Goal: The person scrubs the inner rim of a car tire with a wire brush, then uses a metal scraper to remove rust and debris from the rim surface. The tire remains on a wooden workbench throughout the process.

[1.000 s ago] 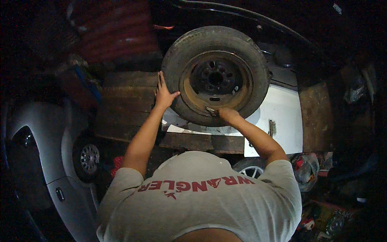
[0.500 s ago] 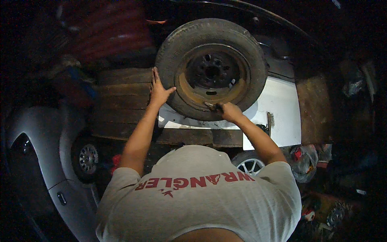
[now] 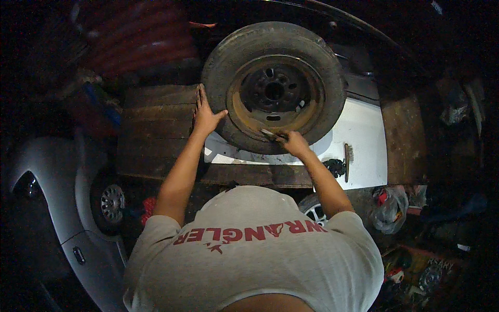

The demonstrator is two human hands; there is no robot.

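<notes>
A car wheel with a worn black tyre and a rusty brown steel rim lies before me. My left hand rests against the tyre's left side, fingers spread, thumb over the sidewall. At the rim's near edge, my right hand is closed around a small hand tool with a pale, flat tip. That tip touches or hovers by the rim's lip; which one I cannot tell. The tool's handle is mostly hidden by my fingers.
Beneath the wheel lies a white sheet on a wooden plank surface. A wooden-handled brush and a dark bundle sit to the right. A grey car stands left; an alloy wheel and a plastic bag are below right.
My right hand and the tool have shifted slightly left and away from me along the rim, with the right forearm swinging inward. The left hand stays on the tyre.
</notes>
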